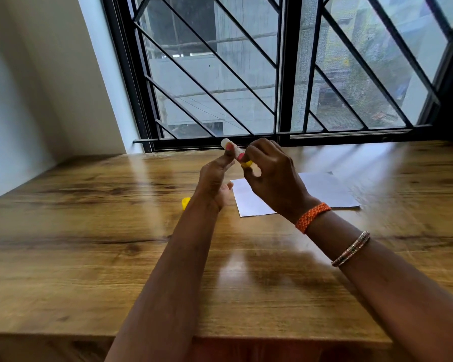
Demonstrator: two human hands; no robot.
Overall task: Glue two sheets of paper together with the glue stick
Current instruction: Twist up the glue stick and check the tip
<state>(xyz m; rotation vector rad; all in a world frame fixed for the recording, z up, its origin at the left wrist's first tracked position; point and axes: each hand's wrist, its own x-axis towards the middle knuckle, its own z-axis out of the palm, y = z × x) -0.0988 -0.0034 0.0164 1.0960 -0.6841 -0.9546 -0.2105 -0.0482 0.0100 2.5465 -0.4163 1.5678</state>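
A white glue stick [232, 148] with a yellow base is held up above the wooden table [89, 231], uncapped end pointing to the far left. My left hand [216, 178] grips its barrel between thumb and fingers. My right hand [270, 173] pinches the yellow base end. The yellow cap [185, 203] lies on the table just left of my left wrist. White paper [327, 190] lies flat on the table behind my right hand, partly hidden by it; I cannot tell whether it is one sheet or two.
A barred window [272, 74] runs along the table's far edge. A white wall [37, 87] closes the left side. The table's near edge [220, 338] is close to my body.
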